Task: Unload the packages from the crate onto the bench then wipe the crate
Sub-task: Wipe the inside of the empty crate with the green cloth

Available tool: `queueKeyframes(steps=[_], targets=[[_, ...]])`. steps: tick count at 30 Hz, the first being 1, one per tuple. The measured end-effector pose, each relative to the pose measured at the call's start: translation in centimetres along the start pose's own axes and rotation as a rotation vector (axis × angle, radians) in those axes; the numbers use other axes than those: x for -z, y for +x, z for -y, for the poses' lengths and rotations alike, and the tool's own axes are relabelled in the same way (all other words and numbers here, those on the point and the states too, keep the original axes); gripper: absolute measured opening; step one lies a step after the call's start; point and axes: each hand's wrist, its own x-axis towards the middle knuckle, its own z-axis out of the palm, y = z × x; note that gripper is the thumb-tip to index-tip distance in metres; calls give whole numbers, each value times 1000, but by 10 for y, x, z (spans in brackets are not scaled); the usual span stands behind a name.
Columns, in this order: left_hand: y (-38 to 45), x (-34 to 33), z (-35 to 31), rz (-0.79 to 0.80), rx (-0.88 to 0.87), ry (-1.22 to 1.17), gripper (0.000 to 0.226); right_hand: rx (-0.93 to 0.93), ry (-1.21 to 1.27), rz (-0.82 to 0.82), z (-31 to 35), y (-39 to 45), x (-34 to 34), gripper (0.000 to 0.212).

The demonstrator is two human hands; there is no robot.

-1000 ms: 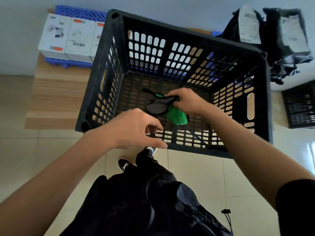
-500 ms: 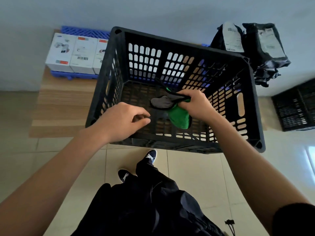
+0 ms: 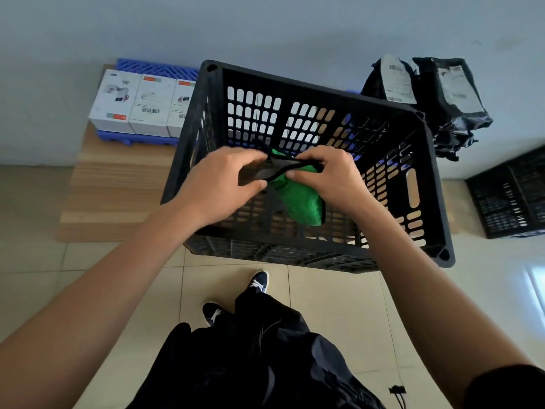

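Gripping green cloth (image 3: 300, 199), both hands, over crate (image 3: 424, 184).

We see a low wooden bench (image 3: 118, 184) against the wall. On it rest a black slotted crate (image 3: 424, 184), a blue plastic pallet (image 3: 153, 69) bearing three white boxes (image 3: 141, 109), and black mailer packages (image 3: 442, 95) at the right.

Crate (image 3: 298, 255) on bench (image 3: 118, 184); boxes (image 3: 141, 109) left, packages (image 3: 427, 95) right; cloth (image 3: 300, 199) inside crate.
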Motion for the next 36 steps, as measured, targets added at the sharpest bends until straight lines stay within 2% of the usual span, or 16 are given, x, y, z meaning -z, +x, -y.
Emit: queueKeyframes(steps=[5,8,10,13,15,18,21,24,27,28,30,31,32,34,36], targets=[[33,-3,-14,20,-40,147,97,97,-15,-22,14,12,11,30],[47,-9,-17,61,16,169,104,152,9,15,16,22,20,33],[55,-12,-19,82,32,133,91,180,-3,41,16,29,28,33],[66,-13,-21,39,-7,139,43,212,-18,81,15,38,39,33],[72,-13,-20,44,10,68,28,215,-55,91,12,45,49,36],[77,-11,-16,96,106,-165,29,127,-140,181,2,58,66,40],[82,-8,-10,203,172,-156,34,52,-215,318,-8,67,73,35],[86,-8,-7,361,220,-90,28,54,-196,354,-8,71,70,31],[88,-10,-11,333,176,-91,4,111,-164,342,-2,77,65,31],[90,-12,-13,300,157,-112,9,122,-163,341,0,79,64,31],[95,-14,-17,258,130,-170,19,133,-157,321,7,83,64,32],[99,-15,-18,236,122,-196,15,136,-139,288,10,84,64,32],[101,-15,-19,215,118,-229,8,134,-124,228,11,84,63,36],[106,-15,-15,143,155,-366,9,103,-117,53,9,81,59,52],[110,-14,-10,48,246,-607,12,-35,-29,-112,0,73,53,70]])
